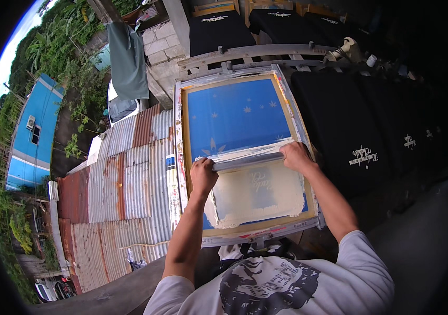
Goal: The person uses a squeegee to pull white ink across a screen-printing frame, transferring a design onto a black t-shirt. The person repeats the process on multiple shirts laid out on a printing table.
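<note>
Head view: left hand [203, 176] and right hand [297, 157] clasp the squeegee [248, 161] by its ends, the surest hold; likely stiff, light, slippery.

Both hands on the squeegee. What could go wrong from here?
Uneven pressure: left hand and right hand grip opposite ends of the squeegee, so one side might drag harder.
Smearing: white paste lies along its far edge, close to the right hand, and could get on the fingers.
</note>
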{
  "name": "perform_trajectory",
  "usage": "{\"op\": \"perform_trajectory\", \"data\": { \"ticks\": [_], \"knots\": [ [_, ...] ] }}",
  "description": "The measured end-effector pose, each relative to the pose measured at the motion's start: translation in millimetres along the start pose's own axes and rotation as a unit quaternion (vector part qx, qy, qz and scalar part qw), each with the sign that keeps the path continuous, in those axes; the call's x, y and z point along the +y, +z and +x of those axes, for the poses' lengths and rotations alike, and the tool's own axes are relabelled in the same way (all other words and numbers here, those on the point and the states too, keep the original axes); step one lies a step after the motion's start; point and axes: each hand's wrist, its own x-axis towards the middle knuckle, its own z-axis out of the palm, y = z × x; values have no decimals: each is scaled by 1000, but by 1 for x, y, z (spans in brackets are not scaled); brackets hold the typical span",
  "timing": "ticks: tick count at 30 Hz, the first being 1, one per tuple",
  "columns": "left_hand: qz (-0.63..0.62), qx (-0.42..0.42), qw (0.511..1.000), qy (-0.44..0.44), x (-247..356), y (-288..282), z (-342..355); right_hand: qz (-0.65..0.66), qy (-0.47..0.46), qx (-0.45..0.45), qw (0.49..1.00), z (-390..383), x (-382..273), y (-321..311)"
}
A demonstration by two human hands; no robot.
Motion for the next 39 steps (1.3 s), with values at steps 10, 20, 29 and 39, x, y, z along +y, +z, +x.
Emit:
{"op": "perform_trajectory", "data": {
  "ticks": [10,20,29,39],
  "knots": [
    [-70,-11,995,71,42,-38,-145,67,-27,25,997,-148,-43,5],
    [-34,80,994,60,-11,13,-5,15,-33,60,998,-6,6,13],
    [-96,9,993,65,46,-46,-165,63,-25,27,997,-166,-55,3],
    [-15,102,994,23,-34,2,-3,13,-85,100,991,24,-8,31]
  ]
}}
